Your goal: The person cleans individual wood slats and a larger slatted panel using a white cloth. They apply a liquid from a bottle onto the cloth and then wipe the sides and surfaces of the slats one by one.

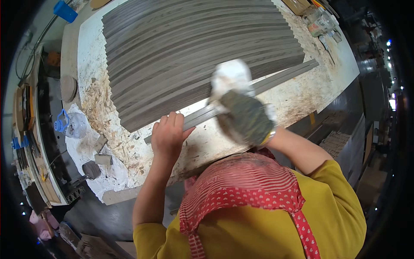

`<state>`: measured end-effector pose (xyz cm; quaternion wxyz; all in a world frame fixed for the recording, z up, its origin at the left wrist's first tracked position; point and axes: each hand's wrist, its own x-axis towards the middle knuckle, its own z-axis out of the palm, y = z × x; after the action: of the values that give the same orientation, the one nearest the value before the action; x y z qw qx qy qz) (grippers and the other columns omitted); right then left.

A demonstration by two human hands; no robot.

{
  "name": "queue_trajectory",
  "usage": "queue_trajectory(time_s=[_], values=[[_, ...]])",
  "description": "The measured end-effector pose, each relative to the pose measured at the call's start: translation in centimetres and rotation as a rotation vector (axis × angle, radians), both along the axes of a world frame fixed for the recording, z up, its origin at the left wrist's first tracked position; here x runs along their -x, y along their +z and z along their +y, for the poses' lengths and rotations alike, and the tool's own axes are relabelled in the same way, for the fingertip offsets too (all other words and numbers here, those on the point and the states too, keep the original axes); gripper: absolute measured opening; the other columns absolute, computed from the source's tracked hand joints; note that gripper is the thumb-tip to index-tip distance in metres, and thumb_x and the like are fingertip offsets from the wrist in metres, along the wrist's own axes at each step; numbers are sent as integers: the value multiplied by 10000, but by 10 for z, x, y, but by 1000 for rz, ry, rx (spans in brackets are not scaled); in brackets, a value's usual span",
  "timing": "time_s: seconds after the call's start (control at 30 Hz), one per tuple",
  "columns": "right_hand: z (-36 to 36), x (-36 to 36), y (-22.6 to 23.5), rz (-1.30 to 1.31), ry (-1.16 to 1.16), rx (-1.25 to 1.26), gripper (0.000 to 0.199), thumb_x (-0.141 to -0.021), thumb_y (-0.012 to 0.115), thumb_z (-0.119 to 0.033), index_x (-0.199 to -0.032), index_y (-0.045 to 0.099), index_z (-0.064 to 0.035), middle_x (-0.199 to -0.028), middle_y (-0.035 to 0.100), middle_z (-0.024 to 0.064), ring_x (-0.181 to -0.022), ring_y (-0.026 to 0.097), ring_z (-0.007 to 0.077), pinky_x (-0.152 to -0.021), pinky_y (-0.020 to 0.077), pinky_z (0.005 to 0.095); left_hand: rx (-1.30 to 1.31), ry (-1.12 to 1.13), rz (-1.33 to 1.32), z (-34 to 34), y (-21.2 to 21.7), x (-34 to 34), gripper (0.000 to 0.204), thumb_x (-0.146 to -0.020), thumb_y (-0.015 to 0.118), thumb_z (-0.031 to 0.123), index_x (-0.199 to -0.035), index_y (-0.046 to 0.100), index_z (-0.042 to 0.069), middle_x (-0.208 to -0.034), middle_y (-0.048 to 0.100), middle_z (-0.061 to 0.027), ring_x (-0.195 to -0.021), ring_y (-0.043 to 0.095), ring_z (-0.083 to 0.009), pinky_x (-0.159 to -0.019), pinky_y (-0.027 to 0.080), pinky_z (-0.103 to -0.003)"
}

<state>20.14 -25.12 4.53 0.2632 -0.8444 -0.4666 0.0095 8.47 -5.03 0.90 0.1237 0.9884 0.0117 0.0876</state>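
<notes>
A narrow grey wood strip [282,80] lies slantwise on the white, stained worktable, along the near side of many similar strips [194,56] laid side by side as a panel. My bare left hand [168,134] grips this strip close to its left end, the fingers over the far edge and the thumb on the near side. My right hand [246,115], in a dark grey-green glove, is over the strip's middle, smeared by motion. It holds a white cloth [232,77], which bunches up past the fingers and covers part of the strip. The gloved fingers are partly hidden.
At the table's left stand a clear plastic jug [76,124] with a blue handle, small blocks [103,159] and a dark round piece [91,169] on white sheeting. A blue cup [65,11] sits far left. A labelled clear bottle [321,25] stands far right.
</notes>
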Motion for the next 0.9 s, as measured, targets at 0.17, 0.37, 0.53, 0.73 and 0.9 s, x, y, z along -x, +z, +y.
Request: queue_trajectory(time_s=[0.17, 0.37, 0.53, 0.73, 0.9], values=[[-41, -28, 9, 43, -230, 180, 148, -832, 563, -87, -977, 574, -60, -846, 601, 131, -749, 614, 271, -682, 502, 402, -1, -3, 14, -3, 4, 1, 386, -684, 743, 357, -825, 531, 68, -803, 533, -65, -741, 538, -250, -630, 425, -365], [43, 26, -24, 211, 135, 26, 159, -811, 535, -68, -952, 575, -7, -881, 608, 153, -768, 617, 268, -712, 504, 395, -26, -20, 56, -3, 2, -5, 387, -697, 734, 369, -831, 524, 73, -813, 530, -63, -752, 542, -260, -635, 428, -376], [-54, -26, -14, 164, -256, -49, 239, -792, 660, -79, -1020, 603, -38, -916, 643, 147, -808, 651, 268, -705, 531, 358, 0, -14, 21, -2, 3, 0, 381, -717, 726, 371, -842, 533, 66, -810, 532, -67, -749, 542, -260, -631, 428, -372], [-77, -53, 30, 89, -206, 123, 253, -817, 662, -137, -1053, 626, -51, -969, 613, 129, -861, 616, 289, -751, 508, 378, -7, -15, 10, -1, 1, 0, 387, -727, 719, 383, -840, 532, 64, -805, 532, -71, -737, 541, -257, -630, 432, -362], [-63, -27, -9, -90, -90, 46, 261, -798, 660, -154, -1038, 622, -60, -946, 592, 136, -894, 591, 302, -785, 485, 405, -7, -19, 15, -2, 3, -2, 381, -735, 715, 384, -833, 526, 68, -806, 533, -71, -737, 540, -260, -631, 432, -364]])
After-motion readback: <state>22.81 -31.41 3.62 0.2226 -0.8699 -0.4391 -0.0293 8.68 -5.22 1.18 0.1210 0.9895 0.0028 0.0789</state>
